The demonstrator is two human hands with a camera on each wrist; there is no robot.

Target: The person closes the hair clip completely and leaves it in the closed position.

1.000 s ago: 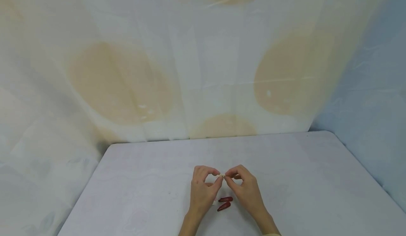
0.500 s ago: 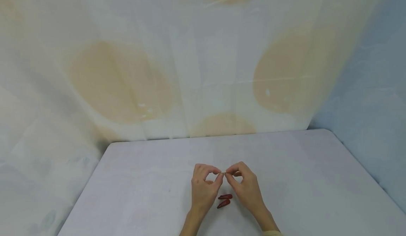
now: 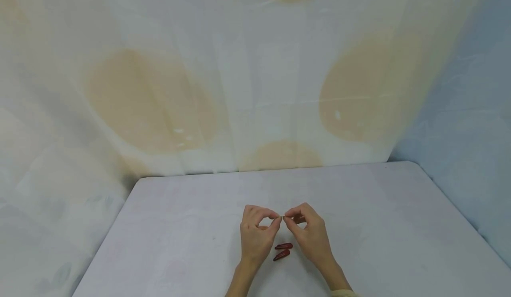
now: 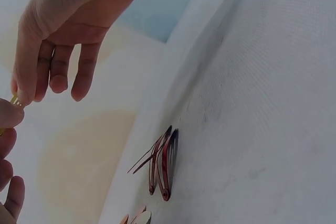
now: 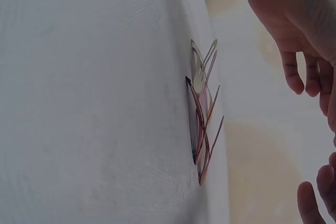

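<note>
1. Your left hand and your right hand meet above the table, near its front edge.
2. Your two hands pinch one small yellowish clip between thumbs and first fingers. The clip is up in the air, right between your fingertips.
3. In the left wrist view, a bit of the clip peeks out where the fingertips of the two hands touch. Your other fingers curl loosely and hold nothing.
4. Two red clips lie on the table just under your hands, side by side and close to each other.
5. The wrist views show the red clips open, with their thin prongs sticking up off the table.
6. The right wrist view shows pale clips lying just beside the red clips. The head view does not show the pale ones clearly.
7. A cloth with big tan spots hangs behind the table, and a blue wall stands at the right.
8. Nothing lies between your hands and the red clips.
9. Since a second ago, your hands stay in nearly the same place, a tiny bit higher in the view. They keep the same pinch on the clip. The red clips have not moved on the table.
</note>
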